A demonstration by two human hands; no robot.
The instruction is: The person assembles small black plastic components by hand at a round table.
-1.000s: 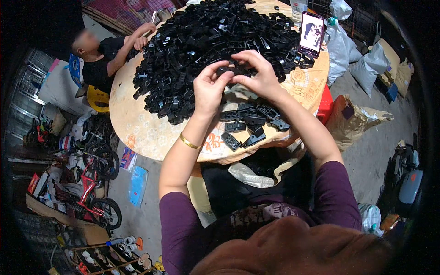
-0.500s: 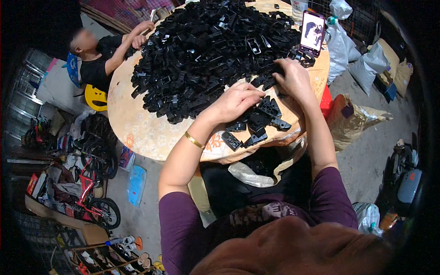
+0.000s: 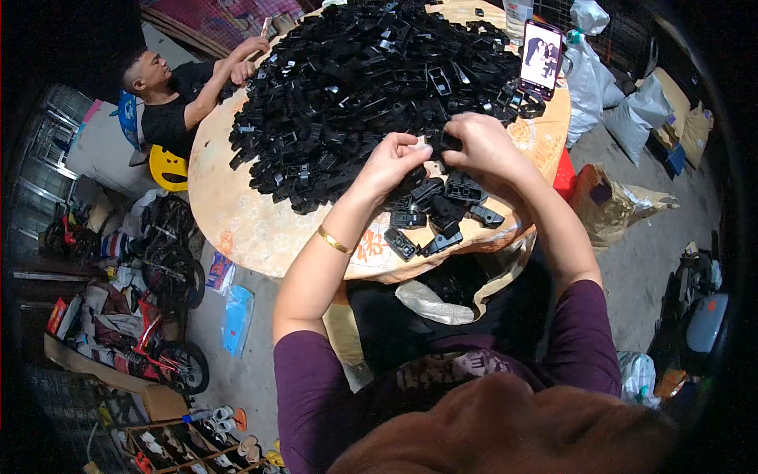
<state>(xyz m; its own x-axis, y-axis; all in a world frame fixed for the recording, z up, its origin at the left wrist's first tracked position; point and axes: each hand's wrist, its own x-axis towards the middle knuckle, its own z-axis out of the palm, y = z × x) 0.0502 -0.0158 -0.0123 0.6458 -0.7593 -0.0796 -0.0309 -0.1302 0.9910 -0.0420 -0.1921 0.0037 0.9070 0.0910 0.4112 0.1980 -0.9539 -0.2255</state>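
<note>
A large heap of black plastic parts (image 3: 339, 95) covers most of the round table. At its near edge my left hand (image 3: 390, 167) is closed, thumb and fingers pinched together; what they hold, if anything, is hidden. My right hand (image 3: 485, 146), close by on the right, grips a black plastic part (image 3: 450, 144) between thumb and fingers. Between my wrists lies a small group of black plastic pieces (image 3: 464, 189), apart from the heap. One longer black piece (image 3: 401, 243) is by the table's front edge.
A phone (image 3: 541, 62) with a lit screen stands upright at the table's (image 3: 225, 197) far right. Across on the left sits another person (image 3: 170, 103) holding a phone-like object. White sacks (image 3: 580, 87) and a tan sack (image 3: 612, 201) stand on the right; a red bicycle (image 3: 158, 347) is at left.
My right hand has moved left from the heap's right edge, bringing a black part toward my left hand. My left hand has drawn back slightly, and its thumb has lifted.
</note>
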